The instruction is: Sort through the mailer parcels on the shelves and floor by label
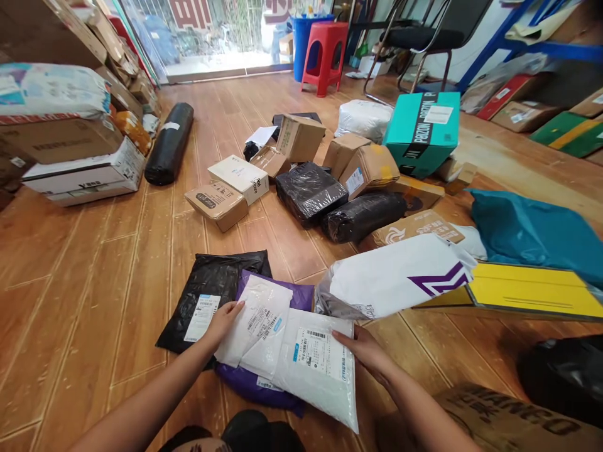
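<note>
A large flat white plastic mailer (323, 380) lay over a purple plastic parcel (302, 296); the right hand (365, 348) pinched its right edge. The left hand (226, 323) pinched smaller white packets (266, 301) alongside. 1 flat black plastic parcel (200, 279) lay leftward on brown wooden planks (117, 289).

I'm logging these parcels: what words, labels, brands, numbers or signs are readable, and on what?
"MANGO": cardboard carton, lower right.
"Your gift", probably: small brown box.
"ZON", part of a name: black tape on teal box.
Too small, blurred or partial to read: shipping labels, including on white mailers; lettering on cream box and white carton; red window characters; other markings.
</note>
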Tool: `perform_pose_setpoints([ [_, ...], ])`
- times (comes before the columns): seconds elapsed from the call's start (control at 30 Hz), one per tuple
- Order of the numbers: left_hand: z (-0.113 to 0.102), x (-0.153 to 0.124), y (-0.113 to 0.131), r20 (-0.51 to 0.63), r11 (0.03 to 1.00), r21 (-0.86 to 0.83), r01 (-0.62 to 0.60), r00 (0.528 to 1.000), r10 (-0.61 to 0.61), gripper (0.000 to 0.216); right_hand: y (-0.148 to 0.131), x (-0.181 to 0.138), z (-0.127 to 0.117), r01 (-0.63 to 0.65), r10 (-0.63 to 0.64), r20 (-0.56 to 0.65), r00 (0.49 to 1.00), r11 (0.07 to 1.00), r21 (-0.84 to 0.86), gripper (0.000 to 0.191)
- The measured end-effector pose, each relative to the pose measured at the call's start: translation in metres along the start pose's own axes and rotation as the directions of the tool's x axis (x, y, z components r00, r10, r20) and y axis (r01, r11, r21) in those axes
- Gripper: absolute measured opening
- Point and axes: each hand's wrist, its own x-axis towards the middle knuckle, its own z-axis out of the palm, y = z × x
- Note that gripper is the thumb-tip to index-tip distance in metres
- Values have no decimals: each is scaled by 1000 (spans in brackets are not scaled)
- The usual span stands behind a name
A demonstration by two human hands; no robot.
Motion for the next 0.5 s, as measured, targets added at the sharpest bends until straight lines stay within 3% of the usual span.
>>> perform_pose_setpoints([
  [0.27, -1, 2, -10, 45, 998, -32, 46, 998, -45, 56, 12, 9, -11, -34, 28, 91, 995, 998, 61, 64],
  [0.5, -2, -4, -2, 77, 996, -43, 76, 994, -73, 48, 15, 12, -8, -81, 79, 29, 996, 994, 78, 61],
])
